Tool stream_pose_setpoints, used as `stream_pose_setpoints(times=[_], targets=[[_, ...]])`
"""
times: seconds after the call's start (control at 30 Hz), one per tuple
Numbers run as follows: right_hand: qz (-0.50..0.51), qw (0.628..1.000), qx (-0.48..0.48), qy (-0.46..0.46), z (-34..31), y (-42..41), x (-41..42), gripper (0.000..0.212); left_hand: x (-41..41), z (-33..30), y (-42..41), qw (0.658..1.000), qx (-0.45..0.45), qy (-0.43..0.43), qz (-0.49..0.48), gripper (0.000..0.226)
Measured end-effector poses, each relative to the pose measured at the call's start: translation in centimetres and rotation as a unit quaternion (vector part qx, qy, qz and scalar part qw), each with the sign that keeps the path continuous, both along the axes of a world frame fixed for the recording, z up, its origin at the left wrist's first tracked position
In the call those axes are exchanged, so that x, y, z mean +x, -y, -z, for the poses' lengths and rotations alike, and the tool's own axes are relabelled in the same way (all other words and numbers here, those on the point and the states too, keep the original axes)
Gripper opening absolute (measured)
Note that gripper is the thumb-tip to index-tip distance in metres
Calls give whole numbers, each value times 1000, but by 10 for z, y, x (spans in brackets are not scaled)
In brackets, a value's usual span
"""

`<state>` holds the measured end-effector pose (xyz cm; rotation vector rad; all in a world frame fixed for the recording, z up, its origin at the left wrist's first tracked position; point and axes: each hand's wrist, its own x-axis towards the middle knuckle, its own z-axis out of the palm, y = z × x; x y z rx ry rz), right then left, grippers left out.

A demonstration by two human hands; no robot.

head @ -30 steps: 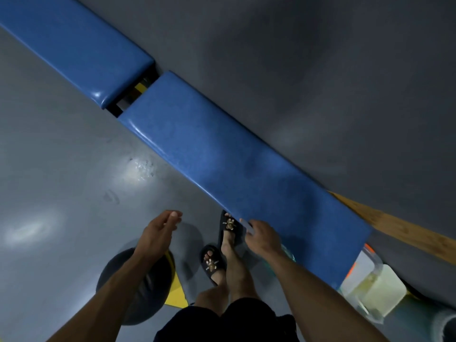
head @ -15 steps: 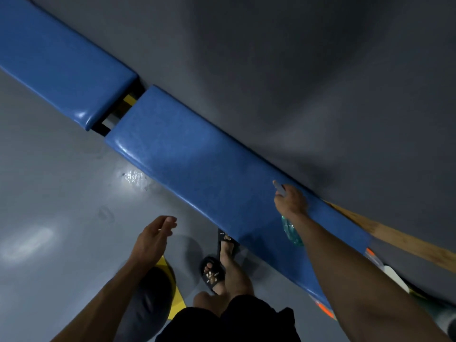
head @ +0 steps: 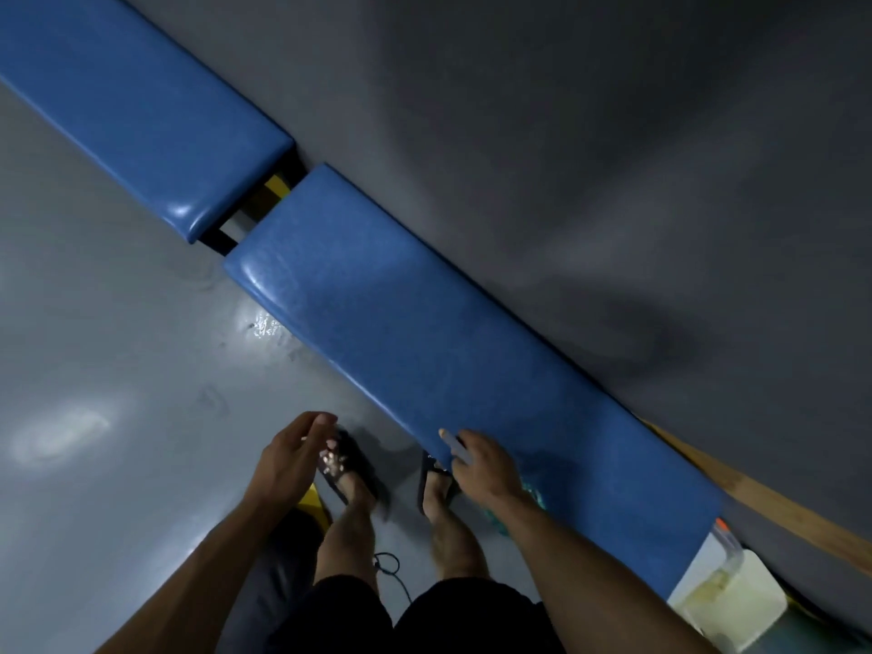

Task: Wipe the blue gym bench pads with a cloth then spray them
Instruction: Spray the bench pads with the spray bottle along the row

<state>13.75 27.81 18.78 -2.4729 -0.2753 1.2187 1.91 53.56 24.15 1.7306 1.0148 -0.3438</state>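
Two blue bench pads run diagonally across the view: a long pad (head: 448, 365) in the middle and a shorter pad (head: 137, 106) at the upper left, with a narrow gap between them. My right hand (head: 481, 464) is over the long pad's near edge and grips a teal see-through spray bottle (head: 532, 494). Its white nozzle sticks out past my fingers, and most of the bottle is hidden under my hand and wrist. My left hand (head: 295, 457) hangs over the floor beside the pad, fingers relaxed and holding nothing. No cloth is in view.
A black and yellow frame (head: 264, 200) shows in the gap between the pads. A pale plastic container (head: 726, 601) stands under the pad's lower right end, beside a wooden strip (head: 778, 507). My sandalled feet (head: 344, 469) stand on the shiny grey floor (head: 118, 370).
My right hand, holding the spray bottle, has moved from the far edge of the long pad back to its near edge. My left hand stays over the floor, holding nothing.
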Motion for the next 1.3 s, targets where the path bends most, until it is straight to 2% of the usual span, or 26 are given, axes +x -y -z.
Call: stream_pose_setpoints(times=[0.13,0.33,0.43,0.57,0.67,0.8,0.9,0.97,1.07,1.3], targets=[[23,999,-16,23,-1,-30,3,6,-9,2,-21,1000,7,-7,3,42],[158,986,10,52,-7,-47,56,2,-11,-2,-57,1000,2,-10,19,38],[210,974,-3,81,-19,-55,88,7,-8,-5,-78,1000,-3,-2,28,38],[205,973,-59,85,-25,-67,106,13,-3,-12,-107,999,-11,-5,37,48],[204,974,-65,75,-24,-88,95,13,0,-16,-128,999,-11,-4,45,55],[153,987,-4,38,-20,-126,52,12,-3,-15,-157,999,-8,-2,51,61],[94,995,34,26,-15,-157,19,8,-8,-13,-177,999,-5,3,54,52],[85,996,28,26,-15,-179,3,3,-11,-13,-190,999,-4,5,53,51],[124,992,1,31,-17,-205,-8,15,-14,-17,-208,999,-6,8,51,51],[219,972,-9,82,-32,-224,32,7,-28,-28,-248,999,0,21,42,54]])
